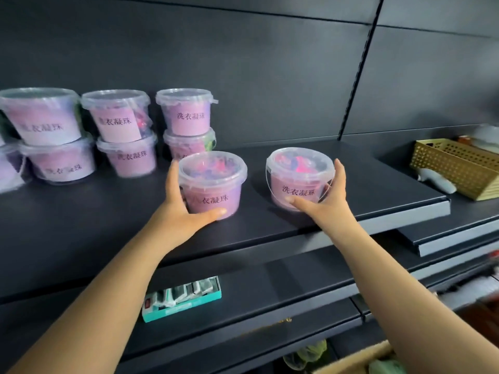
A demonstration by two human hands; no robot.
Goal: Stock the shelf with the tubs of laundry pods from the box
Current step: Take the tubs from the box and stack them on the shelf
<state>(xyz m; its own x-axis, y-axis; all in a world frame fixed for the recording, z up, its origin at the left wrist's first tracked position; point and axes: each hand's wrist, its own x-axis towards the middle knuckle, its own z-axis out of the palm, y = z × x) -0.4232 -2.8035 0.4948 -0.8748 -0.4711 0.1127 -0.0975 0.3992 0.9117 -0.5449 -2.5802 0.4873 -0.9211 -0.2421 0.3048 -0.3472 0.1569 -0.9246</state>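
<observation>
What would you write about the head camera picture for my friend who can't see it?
The left hand grips one clear tub of pink laundry pods and the right hand grips a second tub, at a dark shelf. Stacked tubs stand to the left; a gold basket sits far right.

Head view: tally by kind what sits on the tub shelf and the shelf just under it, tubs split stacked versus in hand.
Stacked tubs: 6, three stacks of two
Tub cut off at the left edge: 1
Left-hand tub, gripped by the left hand: 1
Right-hand tub, gripped by the right hand: 1
Teal box, lower shelf: 1
Total: 9 tubs, 10 things
</observation>
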